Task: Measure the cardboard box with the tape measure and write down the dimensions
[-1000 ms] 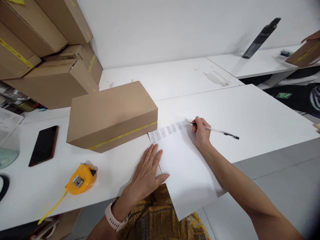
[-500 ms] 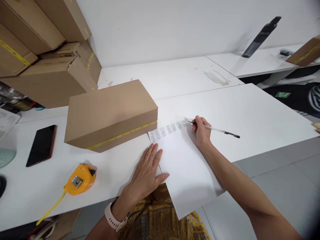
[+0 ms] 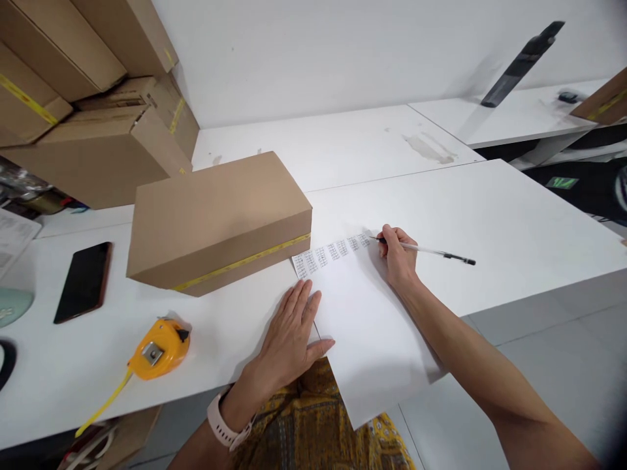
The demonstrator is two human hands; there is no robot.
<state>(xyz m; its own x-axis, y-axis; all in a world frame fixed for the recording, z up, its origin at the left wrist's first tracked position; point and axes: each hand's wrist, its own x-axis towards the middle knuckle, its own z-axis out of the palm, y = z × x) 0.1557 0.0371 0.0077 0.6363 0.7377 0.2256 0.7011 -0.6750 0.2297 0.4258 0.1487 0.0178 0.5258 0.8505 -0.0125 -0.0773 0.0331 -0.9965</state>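
A white sheet of paper [image 3: 377,339] lies partly on the table, its lower end hanging past the front edge. Small handwritten columns run along its top. My right hand [image 3: 399,258] grips a pen [image 3: 431,252] with a clear barrel and a dark tip; the tip is at the last column, by the upper right corner. Flat on the table and the sheet's left edge rests my left hand [image 3: 294,329], fingers stretched out. Behind it sits a closed brown cardboard box [image 3: 220,222] with a yellow measuring strip along its side.
To the left are an orange tape measure [image 3: 161,349] with its yellow blade out and a phone [image 3: 84,282]. Stacked cardboard boxes [image 3: 98,156] stand at the back left. A black bottle [image 3: 522,65] stands on the far right table, near another box [image 3: 605,101].
The view has shifted slightly. The pen stays at the last column in my right hand, and my left hand keeps its place on the sheet.
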